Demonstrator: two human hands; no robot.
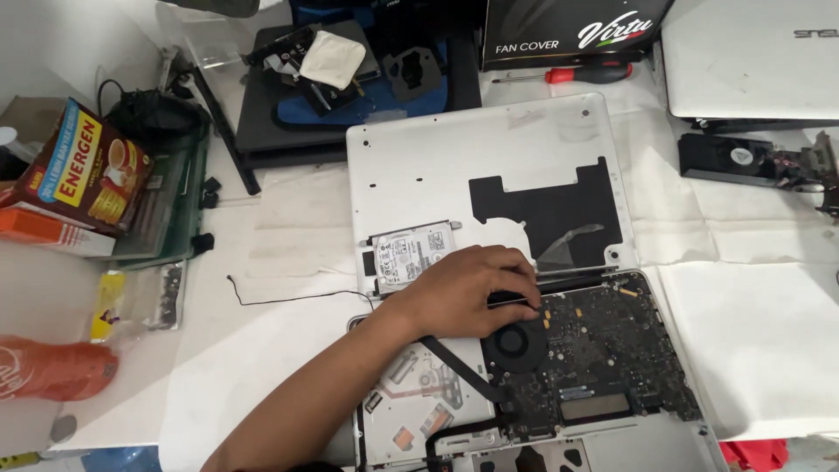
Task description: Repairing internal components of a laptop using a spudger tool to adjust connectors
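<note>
**One bare arm, no sleeve in sight**

Only one of the person's arms shows, the left hand (468, 293) and its forearm. The arm is bare from the bottom edge of the view up to the wrist: no sleeve, cuff or glove. No watch, band or ring shows. The fingers (516, 271) are uncovered, with short nails as far as can be told.

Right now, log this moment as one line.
left hand: on opened laptop, above fan | right hand: unseen | hard drive: on removed cover
</note>
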